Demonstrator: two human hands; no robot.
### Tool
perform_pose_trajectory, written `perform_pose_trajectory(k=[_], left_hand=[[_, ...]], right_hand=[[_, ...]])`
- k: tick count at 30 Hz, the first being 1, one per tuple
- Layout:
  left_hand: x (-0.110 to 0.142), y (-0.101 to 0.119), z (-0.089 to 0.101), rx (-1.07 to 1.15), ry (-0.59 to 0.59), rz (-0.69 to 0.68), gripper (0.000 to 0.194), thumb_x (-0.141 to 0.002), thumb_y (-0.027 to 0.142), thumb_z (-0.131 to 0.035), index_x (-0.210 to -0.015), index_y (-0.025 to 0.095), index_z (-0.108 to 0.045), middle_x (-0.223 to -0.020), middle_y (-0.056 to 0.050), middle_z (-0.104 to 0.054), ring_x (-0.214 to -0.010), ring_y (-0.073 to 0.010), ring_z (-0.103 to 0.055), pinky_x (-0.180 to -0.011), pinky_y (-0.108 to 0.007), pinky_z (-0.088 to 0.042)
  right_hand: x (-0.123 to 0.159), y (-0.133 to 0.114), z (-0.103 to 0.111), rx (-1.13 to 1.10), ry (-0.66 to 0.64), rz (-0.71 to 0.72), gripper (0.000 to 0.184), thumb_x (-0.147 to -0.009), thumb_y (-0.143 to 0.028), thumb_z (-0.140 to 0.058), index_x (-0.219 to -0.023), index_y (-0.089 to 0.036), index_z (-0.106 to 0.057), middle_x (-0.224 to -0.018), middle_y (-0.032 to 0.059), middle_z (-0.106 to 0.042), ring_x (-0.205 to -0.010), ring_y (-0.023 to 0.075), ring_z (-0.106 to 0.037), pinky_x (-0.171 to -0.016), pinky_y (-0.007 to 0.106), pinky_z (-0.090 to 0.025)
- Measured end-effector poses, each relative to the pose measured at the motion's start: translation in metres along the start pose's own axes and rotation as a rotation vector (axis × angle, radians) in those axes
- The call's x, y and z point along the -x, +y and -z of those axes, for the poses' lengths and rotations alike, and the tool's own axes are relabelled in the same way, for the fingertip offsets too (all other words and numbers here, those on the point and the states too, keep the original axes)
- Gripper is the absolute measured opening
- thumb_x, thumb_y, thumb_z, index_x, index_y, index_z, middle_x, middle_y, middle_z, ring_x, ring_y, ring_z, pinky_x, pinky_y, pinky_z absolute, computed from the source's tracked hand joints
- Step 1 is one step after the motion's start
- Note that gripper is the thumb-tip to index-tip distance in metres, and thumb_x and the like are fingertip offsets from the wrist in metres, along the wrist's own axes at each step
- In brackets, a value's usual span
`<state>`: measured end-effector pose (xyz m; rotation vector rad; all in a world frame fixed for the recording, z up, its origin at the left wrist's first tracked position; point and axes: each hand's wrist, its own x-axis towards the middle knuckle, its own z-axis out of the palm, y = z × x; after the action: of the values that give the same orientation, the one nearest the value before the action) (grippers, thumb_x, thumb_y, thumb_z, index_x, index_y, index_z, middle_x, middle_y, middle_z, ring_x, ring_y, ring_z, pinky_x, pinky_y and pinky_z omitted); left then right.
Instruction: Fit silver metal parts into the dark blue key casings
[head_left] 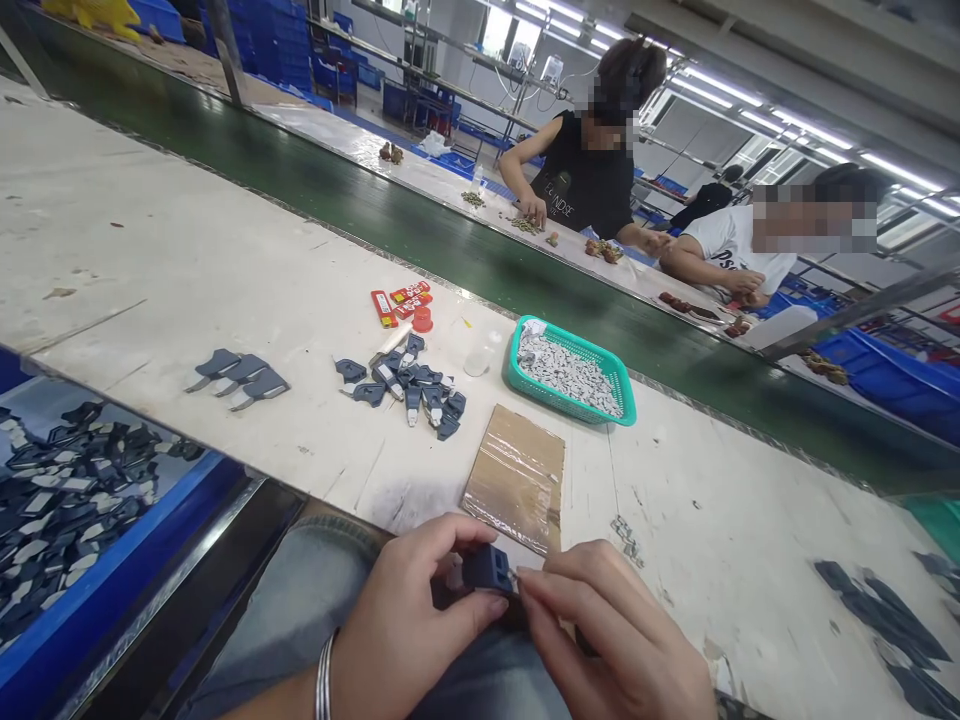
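Piece of dark-blue plastic [486, 568], lower centre of frame, clasped by left hand [416, 612], probably for steadiness; right hand [619, 615] pinches tiny pale bit [513, 574] at its end. Turquoise mesh plastic basket [628, 404], right of centre, seemingly set within reach.

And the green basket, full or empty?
Not empty: small whitish pieces spread across the green basket, mostly below its rim. How deep they lie, I cannot tell.

Green conveyor belt [337, 200], person in black [585, 185] beyond it, stacked blue crates [274, 45], ceiling lights [902, 172]
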<state>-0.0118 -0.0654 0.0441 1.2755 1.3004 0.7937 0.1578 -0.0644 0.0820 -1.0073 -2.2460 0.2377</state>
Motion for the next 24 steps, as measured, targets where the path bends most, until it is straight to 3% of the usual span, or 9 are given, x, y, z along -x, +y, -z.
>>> perform_pose_trajectory(k=[4,11,16,18,21,24], left_hand=[[0.002,0.002,0.001,-0.036,0.012,-0.014,0.033,-0.068,0.018,-0.063,-0.100,0.025,-0.063,-0.090,0.000,-0.068,-0.071,-0.0167,-0.056,-0.071,-0.031,-0.047],[0.006,-0.001,0.003,-0.138,0.072,-0.075,0.028,-0.066,0.016,-0.067,-0.092,0.025,-0.066,-0.085,0.002,-0.070,-0.070,-0.0165,-0.059,-0.068,-0.029,-0.049],[0.009,-0.011,0.000,-0.250,0.168,-0.343,0.029,-0.064,0.002,-0.064,-0.087,0.021,-0.065,-0.081,0.001,-0.069,-0.077,-0.0167,-0.063,-0.070,-0.027,-0.051],[0.008,-0.016,0.001,-0.333,0.173,-0.414,0.028,-0.066,0.002,-0.064,-0.088,0.020,-0.065,-0.082,0.000,-0.070,-0.079,-0.0169,-0.064,-0.071,-0.026,-0.052],[-0.003,-0.024,0.021,-0.548,0.208,-0.426,0.019,-0.075,0.016,-0.065,-0.093,0.023,-0.063,-0.088,0.000,-0.070,-0.083,-0.0157,-0.065,-0.075,-0.024,-0.052],[-0.022,-0.032,0.068,-0.736,0.402,-0.364,0.021,-0.084,0.026,-0.055,-0.104,0.021,-0.060,-0.100,-0.006,-0.068,-0.092,-0.0199,-0.062,-0.083,-0.031,-0.049]], right_hand=[[-0.001,-0.002,-0.003,0.029,-0.004,0.031,0.018,-0.078,-0.002,-0.058,-0.091,-0.013,-0.061,-0.075,0.0067,-0.059,-0.067,0.0144,-0.052,-0.055,0.026,-0.048],[0.004,-0.006,-0.005,0.348,-0.024,0.288,0.015,-0.083,-0.002,-0.050,-0.087,-0.007,-0.063,-0.074,0.0102,-0.063,-0.068,0.0187,-0.056,-0.058,0.031,-0.050],[0.011,-0.011,-0.021,0.437,-0.030,0.300,0.018,-0.081,0.002,-0.049,-0.084,-0.006,-0.065,-0.075,0.0103,-0.062,-0.070,0.0201,-0.057,-0.059,0.031,-0.050],[0.012,-0.010,-0.029,0.371,-0.028,0.264,0.020,-0.081,0.002,-0.048,-0.085,-0.008,-0.064,-0.073,0.0090,-0.061,-0.068,0.0184,-0.056,-0.058,0.030,-0.050],[0.020,0.000,-0.033,0.180,-0.078,0.111,0.024,-0.084,-0.003,-0.047,-0.102,-0.010,-0.061,-0.084,0.0101,-0.062,-0.075,0.0178,-0.057,-0.065,0.029,-0.052],[0.037,0.022,-0.027,0.213,-0.063,-0.044,0.030,-0.086,-0.013,-0.050,-0.115,-0.014,-0.056,-0.098,0.0111,-0.062,-0.088,0.0199,-0.059,-0.073,0.029,-0.053]])
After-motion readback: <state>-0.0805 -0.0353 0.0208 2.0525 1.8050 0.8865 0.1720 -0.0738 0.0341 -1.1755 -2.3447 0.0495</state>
